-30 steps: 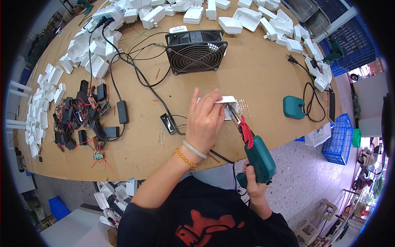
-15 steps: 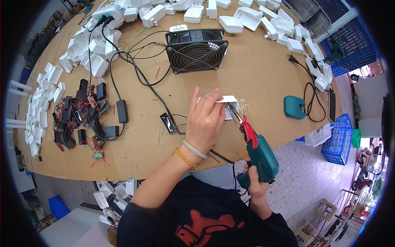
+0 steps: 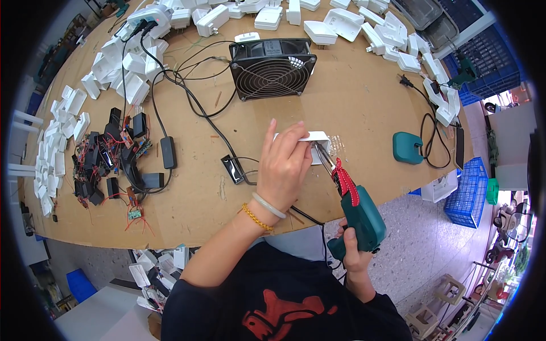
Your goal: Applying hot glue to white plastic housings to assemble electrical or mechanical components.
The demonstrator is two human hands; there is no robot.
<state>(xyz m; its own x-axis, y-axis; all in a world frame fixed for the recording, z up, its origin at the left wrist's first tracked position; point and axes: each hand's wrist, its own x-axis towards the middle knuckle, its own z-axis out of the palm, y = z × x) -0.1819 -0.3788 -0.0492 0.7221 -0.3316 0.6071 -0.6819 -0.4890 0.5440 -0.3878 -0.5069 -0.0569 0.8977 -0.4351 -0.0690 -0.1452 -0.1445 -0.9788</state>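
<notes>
My left hand grips a white plastic casing against the table, fingers over its near left side; the index finger sticks out. My right hand is wrapped round the handle of a dark green, pistol-shaped soldering gun. A red cord with white dots is wound about the gun's front. Its metal tip reaches into the casing beside my left fingers. What the tip touches inside is hidden. A small black module with a glossy face lies left of my left hand.
A black fan stands beyond my hands, cables running left from it. White casings are heaped at the left and along the far edge. Black parts and wired circuit boards lie in a pile at left. A green case sits at right.
Almost nothing differs. The soldering gun's front has shifted very slightly to the right, its tip still inside the casing; my left hand keeps its hold.
</notes>
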